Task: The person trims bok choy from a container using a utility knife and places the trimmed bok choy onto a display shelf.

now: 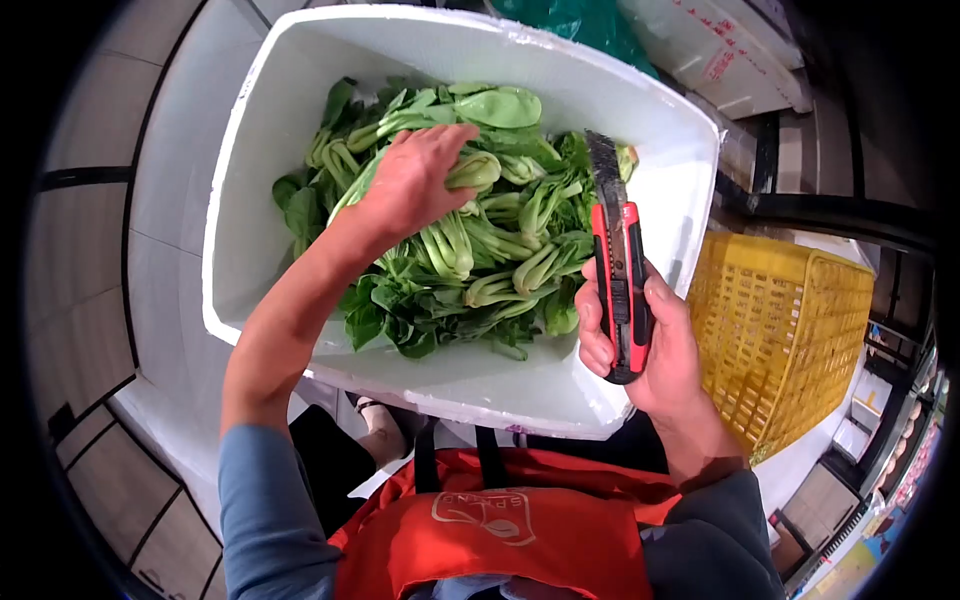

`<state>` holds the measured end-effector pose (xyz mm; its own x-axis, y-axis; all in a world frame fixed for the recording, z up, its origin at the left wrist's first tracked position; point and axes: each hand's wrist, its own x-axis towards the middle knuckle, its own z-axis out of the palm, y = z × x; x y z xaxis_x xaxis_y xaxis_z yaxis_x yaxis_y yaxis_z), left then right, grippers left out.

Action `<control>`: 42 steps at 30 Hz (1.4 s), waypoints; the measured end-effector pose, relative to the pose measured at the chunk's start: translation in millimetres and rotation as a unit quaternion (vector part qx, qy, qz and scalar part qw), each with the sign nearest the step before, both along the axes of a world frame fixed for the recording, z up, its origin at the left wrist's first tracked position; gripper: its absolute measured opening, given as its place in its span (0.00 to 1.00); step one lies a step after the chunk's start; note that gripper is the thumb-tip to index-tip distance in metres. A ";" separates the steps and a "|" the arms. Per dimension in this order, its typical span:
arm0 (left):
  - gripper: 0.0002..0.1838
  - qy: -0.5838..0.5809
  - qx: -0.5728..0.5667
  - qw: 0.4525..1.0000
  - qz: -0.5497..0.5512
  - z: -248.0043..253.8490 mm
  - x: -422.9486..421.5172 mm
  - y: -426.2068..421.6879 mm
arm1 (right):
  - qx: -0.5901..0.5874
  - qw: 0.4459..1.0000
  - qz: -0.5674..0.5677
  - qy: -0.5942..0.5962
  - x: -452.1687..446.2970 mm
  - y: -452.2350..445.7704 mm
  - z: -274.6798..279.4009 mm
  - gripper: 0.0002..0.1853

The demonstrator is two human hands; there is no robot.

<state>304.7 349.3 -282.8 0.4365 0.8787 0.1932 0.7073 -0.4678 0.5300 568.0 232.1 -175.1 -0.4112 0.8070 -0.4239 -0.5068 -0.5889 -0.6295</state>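
Observation:
My left hand (415, 180) is inside the white foam box (460, 385), its fingers curled round the pale stem end of a bok choy (474, 171). Under and around it lies a pile of leafy greens (440, 250), stems pointing different ways. My right hand (650, 335) holds a red and black utility knife (622, 290) upright over the box's right side. The knife's dark, stained blade (604, 165) is extended and points away from me, beside the greens.
A yellow plastic crate (780, 330) stands right of the box. Behind are a green plastic bag (580, 28) and another white foam box (715, 55) with red print. Black metal rails (830, 215) run at the right. A red apron (490, 520) is below.

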 end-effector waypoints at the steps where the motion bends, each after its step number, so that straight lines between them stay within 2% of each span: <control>1: 0.36 -0.033 -0.088 0.995 0.027 24.2 -4.5 -6.4 | 0.012 1.000 -0.013 0.020 -1.4 -1.7 0.7 0.23; 2: 0.34 -0.081 -0.143 0.986 0.030 42.1 -12.8 -12.3 | 0.030 0.999 -0.011 0.010 -1.6 -2.9 1.5 0.23; 4: 0.32 -0.173 -0.163 0.971 0.020 69.8 -23.9 -27.1 | 0.056 0.998 -0.011 -0.006 1.1 -8.6 5.9 0.22; 5: 0.32 -0.240 -0.215 0.947 -0.006 80.4 -27.2 -36.8 | 0.069 0.997 -0.007 -0.023 2.9 -12.2 9.0 0.21; 6: 0.31 -0.321 -0.259 0.911 -0.008 87.9 -25.5 -51.6 | 0.090 0.993 -0.007 -0.072 4.7 -16.8 9.2 0.20; 8: 0.29 -0.391 -0.256 0.884 -0.030 108.2 -12.3 -77.2 | 0.178 0.953 -0.009 -0.245 5.9 -22.6 3.7 0.19; 9: 0.29 -0.419 -0.316 0.851 -0.021 120.7 -6.4 -89.3 | 0.213 0.943 -0.016 -0.253 5.3 -22.8 2.6 0.20; 12: 0.30 -0.504 -0.366 0.782 -0.025 132.9 4.8 -124.9 | 0.291 0.919 -0.030 -0.265 2.7 -25.7 4.6 0.20; 14: 0.33 -0.532 -0.372 0.760 -0.019 139.8 11.7 -145.9 | 0.319 0.912 -0.029 -0.255 -0.9 -26.3 6.1 0.20; 15: 0.34 -0.536 -0.391 0.749 -0.003 144.7 8.8 -155.3 | 0.358 0.891 -0.009 -0.278 -0.6 -26.7 1.8 0.21; 17: 0.37 -0.550 -0.406 0.729 0.032 149.1 2.1 -179.0 | 0.375 0.888 0.030 -0.266 0.4 -31.0 2.3 0.21; 19: 0.39 -0.564 -0.390 0.727 0.048 152.3 -6.4 -202.9 | 0.385 0.893 0.047 -0.227 -10.4 -39.5 5.5 0.22; 22: 0.29 -0.499 -0.355 0.772 0.169 165.2 -20.6 -234.7 | 0.414 0.870 0.111 -0.245 -17.2 -43.8 2.8 0.25; 24: 0.21 -0.480 -0.333 0.787 0.200 172.5 -31.0 -254.1 | 0.477 0.821 0.139 -0.280 -24.6 -51.0 8.2 0.29; 26: 0.21 -0.434 -0.307 0.820 0.215 175.4 -37.7 -273.9 | 0.518 0.795 0.150 -0.276 -35.3 -67.2 13.8 0.31; 28: 0.23 -0.413 -0.291 0.838 0.206 165.4 -42.7 -292.4 | 0.522 0.796 0.179 -0.249 -47.3 -83.1 19.5 0.30; 30: 0.25 -0.400 -0.274 0.852 0.196 155.5 -43.2 -306.2 | 0.594 0.743 0.160 -0.264 -61.8 -97.1 24.8 0.28; 34: 0.22 -0.442 -0.286 0.824 0.210 162.3 -46.8 -327.4 | 0.634 0.693 0.205 -0.276 -78.9 -119.8 36.0 0.22; 42: 0.21 -0.454 -0.323 0.809 0.188 156.6 -72.5 -350.7 | 0.638 0.683 0.220 -0.281 -103.0 -136.4 28.3 0.21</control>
